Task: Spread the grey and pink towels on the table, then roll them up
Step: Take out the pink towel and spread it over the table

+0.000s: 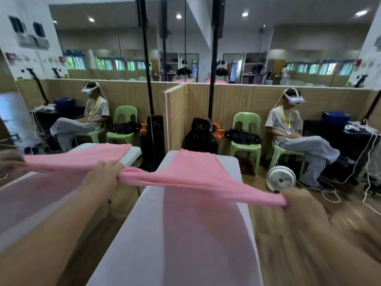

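The pink towel is stretched in the air over the white table. Its far end rests on the table's far part, while its near edge is pulled taut between my hands. My left hand grips the near left corner, out past the table's left edge. My right hand, blurred, grips the near right corner beyond the table's right edge. Below the held edge, the towel hangs blurred over the near part of the table. I see no grey towel.
A mirror panel on the left repeats the table, towel and a hand. A small white fan stands on the floor right of the table. Beyond it are green chairs, a seated person in a headset, black stands and loose cables.
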### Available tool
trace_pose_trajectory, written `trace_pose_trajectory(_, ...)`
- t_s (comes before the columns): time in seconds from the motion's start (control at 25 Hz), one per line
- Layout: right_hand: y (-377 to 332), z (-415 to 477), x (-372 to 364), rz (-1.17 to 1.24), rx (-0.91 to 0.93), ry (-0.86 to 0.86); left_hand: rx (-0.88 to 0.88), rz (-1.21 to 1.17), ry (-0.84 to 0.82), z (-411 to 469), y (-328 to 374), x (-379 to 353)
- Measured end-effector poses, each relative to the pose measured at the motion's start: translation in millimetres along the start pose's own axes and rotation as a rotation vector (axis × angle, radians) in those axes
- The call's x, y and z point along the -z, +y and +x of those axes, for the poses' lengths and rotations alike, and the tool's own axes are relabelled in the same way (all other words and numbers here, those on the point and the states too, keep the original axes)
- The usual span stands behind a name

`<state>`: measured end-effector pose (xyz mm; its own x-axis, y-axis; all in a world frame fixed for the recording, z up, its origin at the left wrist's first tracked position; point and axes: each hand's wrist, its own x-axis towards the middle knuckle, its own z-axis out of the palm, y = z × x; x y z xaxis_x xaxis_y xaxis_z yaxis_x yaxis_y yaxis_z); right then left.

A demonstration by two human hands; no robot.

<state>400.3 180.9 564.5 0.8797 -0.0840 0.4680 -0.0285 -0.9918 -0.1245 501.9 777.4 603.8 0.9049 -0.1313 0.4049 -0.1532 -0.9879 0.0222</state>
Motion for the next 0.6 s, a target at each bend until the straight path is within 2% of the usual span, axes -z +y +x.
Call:
trace_pose_trajectory(0.12,-12.4,-102.7,-40.9,0.048,-0.011,-0.166,-0.067,-0.078,-0.187,-75.8,-61.9,-92.5)
trace_pose_trajectory(0.2,-22.8,-168.9,-55.7,0.056,-0.047,-0.294,-0.096,-0.111,-0.291,-143.3,-75.9,-116.4)
trace_pose_trajectory(0.32,-48.8,-249.6,-54.3,0.064,-0.018,-0.464,-0.149,-0.154,-0.431,-237.3,-78.0,-103.1)
trace_pose_trajectory(0.4,-62.4,-294.8,-50.9,0.008,-0.001,-0.57,-0.074,-0.281,-0.575,-281.2,-88.2,-102.5)
trace_pose_trajectory(0.44,-67.0,-315.1,-51.9,-0.01,-0.015,-0.606,-0.035,-0.286,-0.576,-300.4,-93.3,-106.9)
trace_pose_trajectory(0.48,-71.7,-333.8,-50.8,-0.021,-0.039,-0.629,-0.03,-0.234,-0.666,-317.9,-99.4,-102.2)
trace_pose_trajectory(0.56,-74.2,-365.3,-44.5,-0.004,-0.104,-0.708,-0.023,-0.266,-0.693,-346.5,-117.5,-112.6)
trace_pose_trajectory(0.6,-75.4,-376.0,-39.4,0.042,-0.084,-0.736,-0.071,-0.248,-0.61,-364.8,-129.9,-127.3)
